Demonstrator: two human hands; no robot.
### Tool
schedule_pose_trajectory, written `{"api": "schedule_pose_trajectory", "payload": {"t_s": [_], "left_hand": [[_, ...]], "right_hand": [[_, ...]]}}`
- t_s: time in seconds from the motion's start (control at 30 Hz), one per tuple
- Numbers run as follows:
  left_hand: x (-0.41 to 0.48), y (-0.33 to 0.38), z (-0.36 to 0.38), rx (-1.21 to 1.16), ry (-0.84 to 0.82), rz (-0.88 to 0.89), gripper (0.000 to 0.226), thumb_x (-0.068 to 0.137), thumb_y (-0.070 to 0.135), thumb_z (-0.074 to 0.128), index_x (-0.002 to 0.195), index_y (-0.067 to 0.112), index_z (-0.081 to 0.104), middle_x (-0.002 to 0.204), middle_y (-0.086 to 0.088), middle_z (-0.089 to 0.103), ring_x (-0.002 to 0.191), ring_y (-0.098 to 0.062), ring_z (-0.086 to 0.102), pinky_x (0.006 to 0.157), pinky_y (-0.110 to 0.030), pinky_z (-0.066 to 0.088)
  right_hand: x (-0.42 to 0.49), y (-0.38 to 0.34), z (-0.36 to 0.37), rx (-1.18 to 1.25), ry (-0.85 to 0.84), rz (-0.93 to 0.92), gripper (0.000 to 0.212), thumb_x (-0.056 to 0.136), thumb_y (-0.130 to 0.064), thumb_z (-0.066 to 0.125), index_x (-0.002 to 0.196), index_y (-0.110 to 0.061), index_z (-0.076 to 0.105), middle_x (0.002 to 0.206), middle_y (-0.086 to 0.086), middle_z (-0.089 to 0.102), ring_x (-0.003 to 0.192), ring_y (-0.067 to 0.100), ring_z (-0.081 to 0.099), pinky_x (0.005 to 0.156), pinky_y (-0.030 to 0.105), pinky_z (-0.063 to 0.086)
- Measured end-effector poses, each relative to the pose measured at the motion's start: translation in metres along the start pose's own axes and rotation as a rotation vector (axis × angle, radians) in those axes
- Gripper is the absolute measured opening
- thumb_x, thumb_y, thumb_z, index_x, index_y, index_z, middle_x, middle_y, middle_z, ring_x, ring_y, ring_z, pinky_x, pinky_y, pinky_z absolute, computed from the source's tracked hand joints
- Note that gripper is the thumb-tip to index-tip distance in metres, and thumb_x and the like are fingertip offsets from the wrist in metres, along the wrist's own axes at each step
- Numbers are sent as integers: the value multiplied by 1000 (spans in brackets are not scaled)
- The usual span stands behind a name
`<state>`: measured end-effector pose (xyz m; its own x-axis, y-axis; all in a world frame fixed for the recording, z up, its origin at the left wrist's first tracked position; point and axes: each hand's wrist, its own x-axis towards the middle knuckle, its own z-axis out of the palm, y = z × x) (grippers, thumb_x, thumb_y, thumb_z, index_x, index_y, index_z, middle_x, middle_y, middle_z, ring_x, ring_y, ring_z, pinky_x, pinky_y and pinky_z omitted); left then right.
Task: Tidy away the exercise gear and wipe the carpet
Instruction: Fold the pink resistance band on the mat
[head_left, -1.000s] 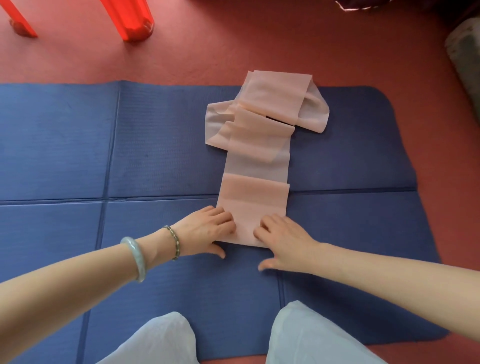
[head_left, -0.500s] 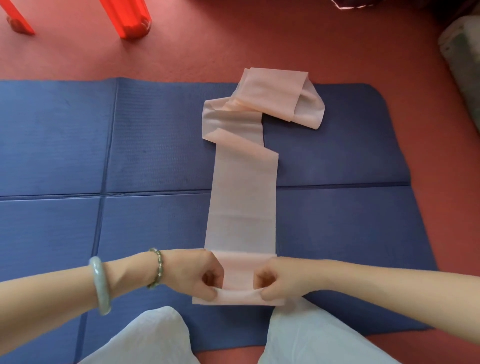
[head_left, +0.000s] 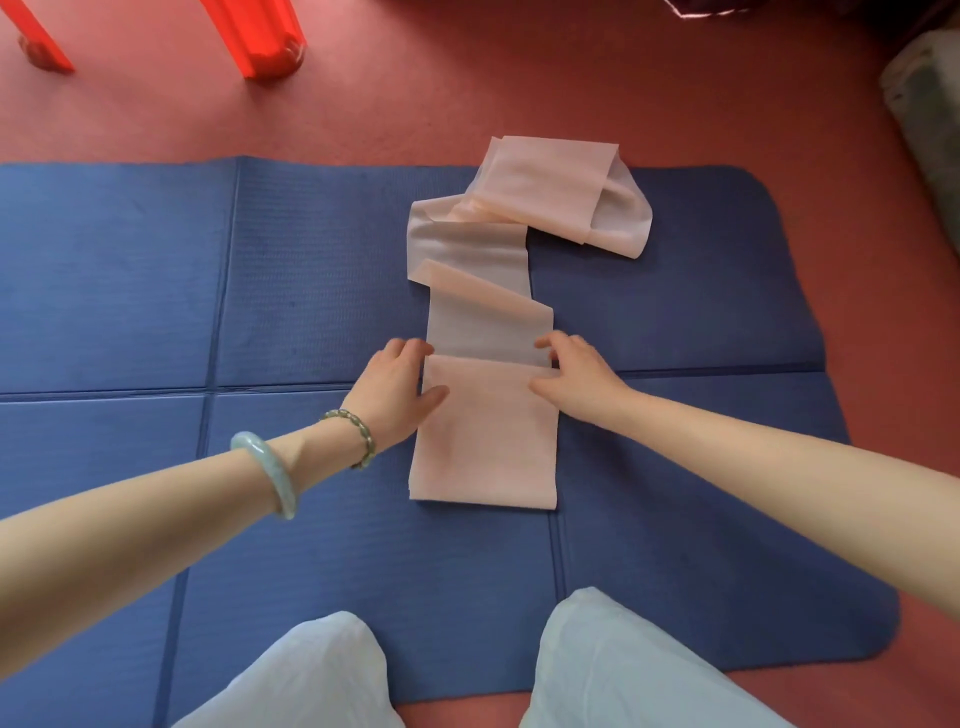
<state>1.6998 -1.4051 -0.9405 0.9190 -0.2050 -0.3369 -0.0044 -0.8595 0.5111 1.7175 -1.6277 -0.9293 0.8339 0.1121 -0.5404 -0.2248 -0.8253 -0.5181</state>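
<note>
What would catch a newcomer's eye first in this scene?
The pale pink band stands out, lying down the middle of the blue mat, its near end folded into a stack and its far end loosely bunched. The left hand and right hand hold that stack at its far corners. Red plastic legs stand on the red carpet at top left.

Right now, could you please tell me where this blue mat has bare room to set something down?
Bare: the left half of the mat, beyond the left hand, and the strip right of the band. Crowded: the middle, where the left and right hand hold the band, and the near edge by the knees.
</note>
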Motion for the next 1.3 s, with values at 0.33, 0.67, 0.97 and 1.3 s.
{"api": "schedule_pose_trajectory", "payload": {"t_s": [0.33, 0.67, 0.97, 1.3], "left_hand": [[-46, -20, 34, 429, -181, 680, 56, 53, 44, 85, 91, 16, 56, 89, 1, 59, 72, -19, 57, 61, -28, 52], [-52, 1, 20, 313, -501, 432, 12, 81, 22, 55, 90, 15, 61, 82, 2, 58, 72, -17, 49, 62, -24, 37], [-67, 8, -9, -319, -1156, -71, 14, 81, 12, 70, 75, 24, 67, 67, 13, 64, 68, -6, 59, 64, -17, 48], [13, -9, -30, -55, -201, -30, 61, 86, 36, 64, 138, 13, 41, 138, -2, 47, 128, -22, 42, 103, -29, 33]], "right_hand": [[-70, 6, 52, -704, -205, -522, 46, 80, -36, 68, 112, -9, 48, 111, 9, 46, 102, 26, 43, 81, 34, 37], [-69, 5, 48, -505, -364, -446, 10, 77, -6, 51, 80, -13, 45, 82, 5, 53, 73, 25, 45, 59, 31, 34], [-82, -21, 17, -144, -906, -136, 14, 82, -16, 62, 92, -25, 63, 75, -15, 56, 72, 6, 52, 67, 20, 41], [2, -11, -15, -18, -72, -72, 39, 84, -14, 60, 122, -17, 53, 119, 3, 53, 111, 19, 50, 82, 22, 41]]}}
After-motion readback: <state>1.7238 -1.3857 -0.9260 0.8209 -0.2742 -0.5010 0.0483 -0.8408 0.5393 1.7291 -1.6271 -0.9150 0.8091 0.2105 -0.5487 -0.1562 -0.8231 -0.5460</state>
